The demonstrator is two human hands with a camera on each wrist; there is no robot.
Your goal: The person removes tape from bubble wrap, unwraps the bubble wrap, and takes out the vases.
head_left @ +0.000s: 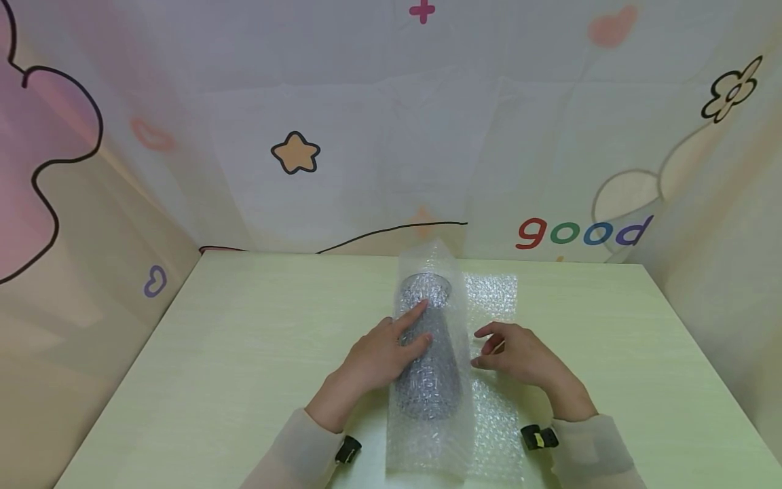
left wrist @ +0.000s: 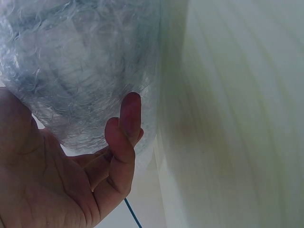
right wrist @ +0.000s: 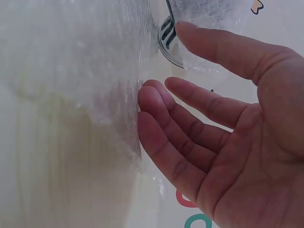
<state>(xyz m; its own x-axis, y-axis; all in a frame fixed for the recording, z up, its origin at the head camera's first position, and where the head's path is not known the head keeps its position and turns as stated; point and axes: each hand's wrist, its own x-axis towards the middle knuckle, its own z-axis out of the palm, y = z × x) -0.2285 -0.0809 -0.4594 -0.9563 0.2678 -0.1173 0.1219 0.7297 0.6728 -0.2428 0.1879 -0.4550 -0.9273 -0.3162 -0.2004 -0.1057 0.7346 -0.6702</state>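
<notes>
A grey, bottle-shaped thing (head_left: 430,380) lies inside a sleeve of clear bubble wrap (head_left: 427,448), its narrower part away from me. My left hand (head_left: 379,353) holds this bundle from the left, with forefinger and thumb over its top. In the left wrist view, other fingers (left wrist: 126,142) of that hand bend against the wrapped side. To the right of the bundle is my right hand (head_left: 519,353), its fingers loosely bent. In the right wrist view its fingertips (right wrist: 147,123) meet the edge of the wrap, while the thumb stands apart from the fingers.
A flat part of the bubble wrap (head_left: 497,407) spreads over the table (head_left: 244,353) to the right of the bundle. Behind the table hangs a printed cloth (head_left: 391,170) with a star, hearts and the word "good". Each wrist carries a black band.
</notes>
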